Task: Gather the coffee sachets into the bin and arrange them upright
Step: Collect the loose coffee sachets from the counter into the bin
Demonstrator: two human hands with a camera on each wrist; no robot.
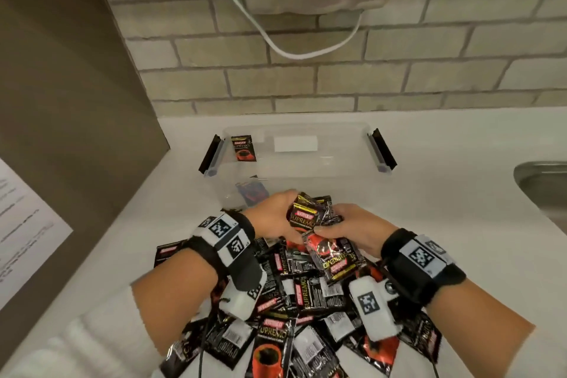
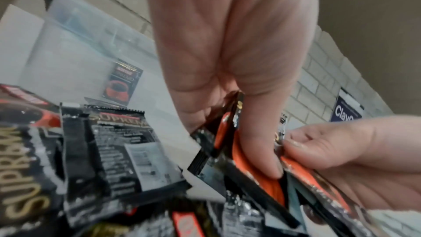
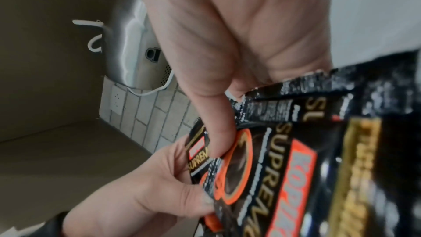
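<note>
A small bundle of black-and-orange coffee sachets (image 1: 319, 224) sat between both hands, above the near wall of the clear plastic bin (image 1: 294, 163). The left hand (image 1: 273, 218) had its grip curled round one side of the bundle; the right hand (image 1: 352, 230) pinched the other side, thumb on top. One sachet (image 1: 243, 148) stood upright inside the bin, against its back left corner. A loose pile of sachets (image 1: 306, 301) lay along the desk's (image 1: 445, 209) near edge, under the wrists. A steel sink (image 1: 546, 187) sat at the desk's right edge.
</note>
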